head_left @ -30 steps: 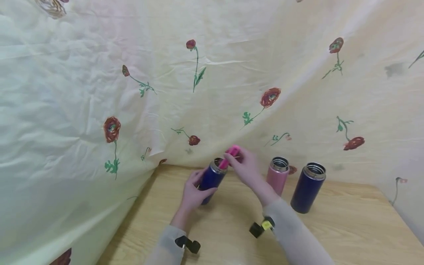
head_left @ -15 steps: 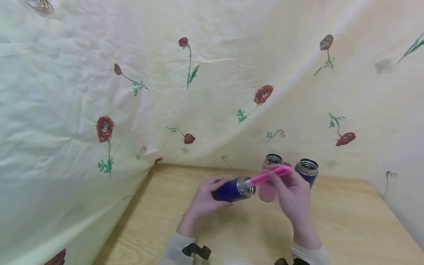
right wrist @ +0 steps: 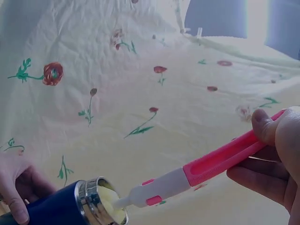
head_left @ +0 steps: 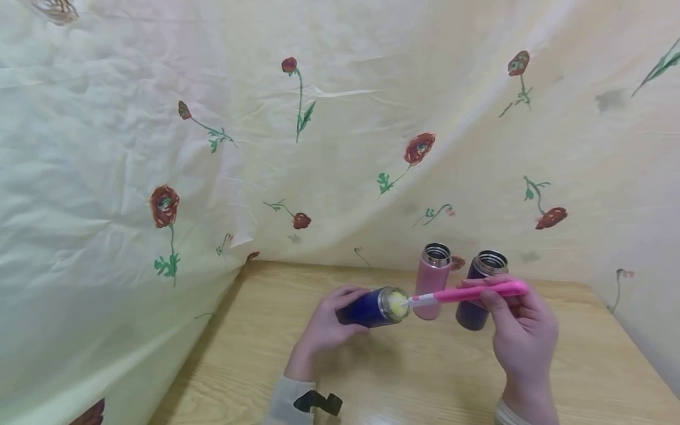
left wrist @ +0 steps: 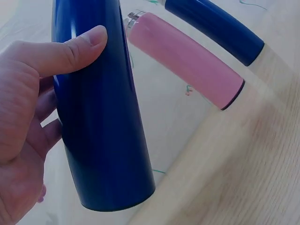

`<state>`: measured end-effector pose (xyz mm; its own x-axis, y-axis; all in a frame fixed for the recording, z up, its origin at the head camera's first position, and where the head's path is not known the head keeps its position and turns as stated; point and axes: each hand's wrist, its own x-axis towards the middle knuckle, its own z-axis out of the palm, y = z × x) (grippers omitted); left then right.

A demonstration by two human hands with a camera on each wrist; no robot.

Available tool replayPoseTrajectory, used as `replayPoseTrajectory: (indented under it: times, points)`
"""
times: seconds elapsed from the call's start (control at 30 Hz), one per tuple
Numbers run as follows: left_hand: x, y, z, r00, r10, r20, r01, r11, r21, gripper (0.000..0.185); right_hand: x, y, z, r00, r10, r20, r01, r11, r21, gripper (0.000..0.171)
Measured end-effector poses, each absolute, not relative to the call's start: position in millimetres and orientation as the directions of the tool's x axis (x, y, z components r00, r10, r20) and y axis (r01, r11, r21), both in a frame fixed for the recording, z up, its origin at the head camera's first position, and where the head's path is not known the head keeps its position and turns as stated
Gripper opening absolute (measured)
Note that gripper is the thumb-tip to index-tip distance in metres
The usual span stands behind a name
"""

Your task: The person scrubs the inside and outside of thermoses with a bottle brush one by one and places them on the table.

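Observation:
My left hand [head_left: 332, 319] grips a dark blue vacuum flask [head_left: 363, 309], tilted nearly level with its open steel mouth toward the right. In the left wrist view the thumb lies across the flask's wall [left wrist: 103, 136], and its base hangs free of the table. My right hand [head_left: 526, 330] pinches the pink handle of a bottle brush [head_left: 478, 291]. The brush's pale yellow sponge head [right wrist: 108, 199] sits in the flask's mouth, partly showing at the rim. The brush's white neck [right wrist: 161, 187] is outside the flask.
A pink flask [head_left: 431, 277] without a lid stands upright behind the hands. Beside it on the right stands another dark blue flask [head_left: 473, 313], also lidless and partly behind the brush and right hand. The wooden table [head_left: 255, 330] meets a flower-printed cloth [head_left: 340, 177] at the back and left.
The left hand has lifted and tipped the blue flask from a steeper slant to nearly level. The right hand has moved right, drawing the brush outward until its sponge head shows at the mouth.

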<state>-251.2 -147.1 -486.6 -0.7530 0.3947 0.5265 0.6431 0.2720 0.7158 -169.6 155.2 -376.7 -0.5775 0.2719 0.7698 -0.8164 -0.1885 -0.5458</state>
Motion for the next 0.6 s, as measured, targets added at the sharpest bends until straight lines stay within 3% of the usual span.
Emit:
replayPoseTrajectory:
  times: [0.37, 0.47, 0.6]
  points:
    - [-252, -149, -489, -0.709, 0.320, 0.629, 0.705, 0.282, 0.651, 0.074, -153, 149, -365, -0.587, 0.445, 0.676, -0.790, -0.135, -0.598, 0.017]
    - [-254, -146, -489, -0.646, 0.271, 0.713, 0.762, 0.279, 0.585, 0.074, -151, 141, -364, -0.572, 0.516, 0.637, -0.781, -0.106, -0.615, 0.022]
    - [-257, -142, -489, -0.514, 0.240, 0.824, 0.844, 0.316, 0.434, 0.071, -152, 133, -364, -0.546, 0.601, 0.584, -0.736, -0.012, -0.677, 0.025]
